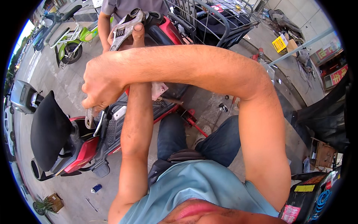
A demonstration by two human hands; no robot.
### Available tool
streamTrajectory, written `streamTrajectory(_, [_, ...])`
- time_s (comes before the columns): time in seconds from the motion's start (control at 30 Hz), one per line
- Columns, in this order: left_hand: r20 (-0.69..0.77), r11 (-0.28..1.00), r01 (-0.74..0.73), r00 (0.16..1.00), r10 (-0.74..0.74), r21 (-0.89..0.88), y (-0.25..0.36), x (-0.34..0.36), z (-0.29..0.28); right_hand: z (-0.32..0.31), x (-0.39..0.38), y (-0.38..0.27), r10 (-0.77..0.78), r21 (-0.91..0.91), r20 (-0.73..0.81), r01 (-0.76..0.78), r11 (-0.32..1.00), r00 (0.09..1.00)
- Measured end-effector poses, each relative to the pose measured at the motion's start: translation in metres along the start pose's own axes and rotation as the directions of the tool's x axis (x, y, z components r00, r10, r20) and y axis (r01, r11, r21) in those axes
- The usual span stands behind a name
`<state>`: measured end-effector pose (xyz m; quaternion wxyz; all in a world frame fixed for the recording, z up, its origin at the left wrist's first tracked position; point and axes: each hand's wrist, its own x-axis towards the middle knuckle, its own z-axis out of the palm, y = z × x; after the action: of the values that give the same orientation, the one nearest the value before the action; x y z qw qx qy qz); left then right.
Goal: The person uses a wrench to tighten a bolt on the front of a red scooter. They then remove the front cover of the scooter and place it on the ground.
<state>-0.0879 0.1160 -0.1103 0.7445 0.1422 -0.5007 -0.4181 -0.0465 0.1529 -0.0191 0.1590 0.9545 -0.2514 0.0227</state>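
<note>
My right arm bends across in front of me. At its end my right hand (102, 84) is closed around the handle of a large metal adjustable wrench (128, 30). The wrench's jaw shows above my right forearm, and what looks like its holed handle end sticks out below the fist. My left arm reaches up behind the right forearm. Of my left hand (138, 34) only the upright thumb shows, beside the wrench's jaw; its other fingers are hidden. Both hands are over a red and black scooter (87, 149), and the part the jaw meets cannot be made out.
Across from me a person in a grey shirt (130, 5) is close to the wrench. A black wire basket (220, 22) stands at the back. Below lie a red jack (192, 121) and small parts (223, 107). A blue can (96, 188) lies on the left ground, and a green bike (76, 37) is farther off.
</note>
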Motion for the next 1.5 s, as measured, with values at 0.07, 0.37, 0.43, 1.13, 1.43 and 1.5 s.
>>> streamTrajectory(0.07, [-0.025, 1.000, 0.002, 1.000, -0.002, 0.009, -0.007, -0.004, 0.006, 0.002, -0.021, -0.004, -0.040, -0.015, -0.054, 0.040, 0.999, 0.998])
streamTrajectory(0.37, [-0.086, 0.998, -0.026, 0.996, 0.031, 0.064, -0.017, 0.003, 0.012, 0.018, -0.055, -0.010, -0.077, 0.013, -0.312, 0.086, 0.996, 0.947])
streamTrajectory(0.43, [-0.082, 0.996, -0.042, 0.995, 0.049, 0.085, -0.011, 0.007, 0.010, 0.005, -0.043, -0.011, -0.011, 0.013, -0.271, 0.015, 1.000, 0.963])
streamTrajectory(1.13, [0.206, 0.987, 0.024, 0.977, -0.057, 0.158, 0.023, -0.003, 0.000, 0.037, -0.077, -0.041, 0.588, 0.565, -0.803, -0.438, 0.699, -0.097])
streamTrajectory(1.43, [0.392, 0.934, 0.212, 0.916, -0.087, -0.287, -0.031, 0.027, -0.025, 0.041, -0.048, -0.035, 0.451, 0.219, -0.876, -0.695, 0.685, 0.169])
streamTrajectory(1.5, [0.363, 0.968, 0.149, 0.929, -0.068, -0.202, -0.024, 0.028, -0.021, 0.043, -0.053, -0.033, 0.416, 0.189, -0.887, -0.665, 0.723, 0.200])
